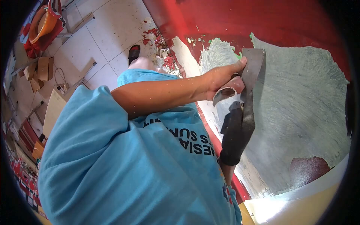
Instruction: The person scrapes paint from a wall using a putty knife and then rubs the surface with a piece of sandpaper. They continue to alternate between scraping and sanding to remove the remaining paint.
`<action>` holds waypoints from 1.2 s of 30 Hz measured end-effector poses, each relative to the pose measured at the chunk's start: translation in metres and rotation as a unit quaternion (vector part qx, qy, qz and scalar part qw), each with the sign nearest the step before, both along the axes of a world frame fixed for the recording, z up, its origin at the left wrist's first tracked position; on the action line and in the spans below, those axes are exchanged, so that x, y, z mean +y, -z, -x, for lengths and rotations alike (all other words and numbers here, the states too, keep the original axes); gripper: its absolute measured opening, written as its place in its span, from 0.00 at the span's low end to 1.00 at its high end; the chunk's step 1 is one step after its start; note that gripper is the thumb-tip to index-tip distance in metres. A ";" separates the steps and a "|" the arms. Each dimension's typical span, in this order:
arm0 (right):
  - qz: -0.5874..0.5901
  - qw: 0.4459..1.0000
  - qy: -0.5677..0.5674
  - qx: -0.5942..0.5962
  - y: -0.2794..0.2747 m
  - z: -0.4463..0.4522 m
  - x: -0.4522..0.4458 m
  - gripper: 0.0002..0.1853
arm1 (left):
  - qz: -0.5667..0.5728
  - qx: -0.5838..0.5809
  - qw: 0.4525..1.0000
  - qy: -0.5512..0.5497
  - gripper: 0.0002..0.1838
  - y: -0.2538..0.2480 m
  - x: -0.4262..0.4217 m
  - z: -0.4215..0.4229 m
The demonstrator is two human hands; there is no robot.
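My bare left hand (221, 79) is closed around a curled reddish-brown sheet (233, 87), with its thumb against the face of a wide metal scraper (253, 65). The sheet's pale inner side shows at its rolled end; I cannot tell its material for certain. My right hand (239, 129), in a dark glove, grips the scraper's lower end, and its fingers partly hide the handle. Both hands are close together above a red panel (285, 18). Below the scraper, a broad grey-green coat of filler (300, 86) with rough edges and streaks covers much of the panel.
Red and white flakes (152, 37) litter the tiled floor (108, 30) beside the panel. An orange helmet-like object (44, 24) and cardboard boxes (45, 68) lie at the upper left. A dark red patch (309, 170) shows within the filler. A pale, brightly lit surface (273, 210) borders the lower right.
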State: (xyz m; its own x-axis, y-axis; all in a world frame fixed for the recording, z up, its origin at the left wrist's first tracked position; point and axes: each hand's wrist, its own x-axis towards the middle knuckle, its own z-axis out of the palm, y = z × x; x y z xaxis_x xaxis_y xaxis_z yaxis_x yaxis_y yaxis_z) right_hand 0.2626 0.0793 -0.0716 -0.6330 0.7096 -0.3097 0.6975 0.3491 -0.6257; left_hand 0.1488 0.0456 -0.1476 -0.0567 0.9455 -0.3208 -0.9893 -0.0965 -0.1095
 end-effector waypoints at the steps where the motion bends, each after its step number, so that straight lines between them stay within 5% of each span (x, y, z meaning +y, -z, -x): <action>1: -0.071 0.994 -0.080 0.008 0.005 -0.006 0.003 0.26 | 0.003 -0.001 1.000 0.001 0.29 0.002 0.002 -0.006; 7: 0.010 0.997 0.071 -0.032 -0.019 -0.004 -0.010 0.26 | -0.107 -0.033 0.994 0.010 0.22 0.021 0.011 -0.011; 11: -0.047 0.998 0.044 -0.016 -0.005 -0.018 -0.012 0.26 | -0.087 -0.011 0.996 0.016 0.26 0.027 0.012 -0.018; 15: 0.030 0.997 0.048 -0.052 -0.022 0.013 -0.010 0.26 | -0.114 0.022 0.993 -0.004 0.27 0.035 0.011 -0.014; 17: -0.035 0.997 -0.031 -0.060 -0.005 0.012 -0.002 0.27 | 0.032 0.038 0.999 -0.015 0.27 0.008 0.004 0.000; 19: -0.079 0.992 -0.100 -0.007 0.002 -0.003 -0.001 0.27 | -0.017 0.005 0.999 0.026 0.27 0.028 0.008 -0.008; 22: -0.035 0.998 0.043 0.001 -0.013 -0.006 -0.009 0.27 | -0.059 0.046 0.996 0.041 0.27 0.017 0.007 -0.013; 25: -0.065 0.997 -0.040 0.010 0.010 -0.003 0.004 0.27 | -0.103 -0.039 0.994 -0.023 0.28 0.020 0.012 -0.004; 26: -0.084 0.995 -0.050 0.017 0.016 -0.006 -0.002 0.27 | 0.028 -0.041 0.999 0.003 0.29 0.000 0.005 0.001; 27: -0.082 0.995 -0.049 0.018 0.013 -0.008 -0.004 0.27 | 0.031 -0.040 0.999 0.005 0.29 0.012 0.008 -0.007; 29: -0.033 0.999 -0.014 0.026 -0.003 -0.012 -0.007 0.27 | -0.178 -0.029 0.983 0.024 0.29 0.043 0.017 -0.024; 30: -0.013 0.998 0.058 0.033 -0.008 -0.010 -0.012 0.27 | -0.071 0.049 0.995 0.043 0.29 0.031 0.014 -0.019; 36: -0.001 0.997 0.076 0.013 -0.004 -0.011 -0.017 0.27 | -0.102 -0.016 0.994 0.021 0.28 0.033 0.015 -0.024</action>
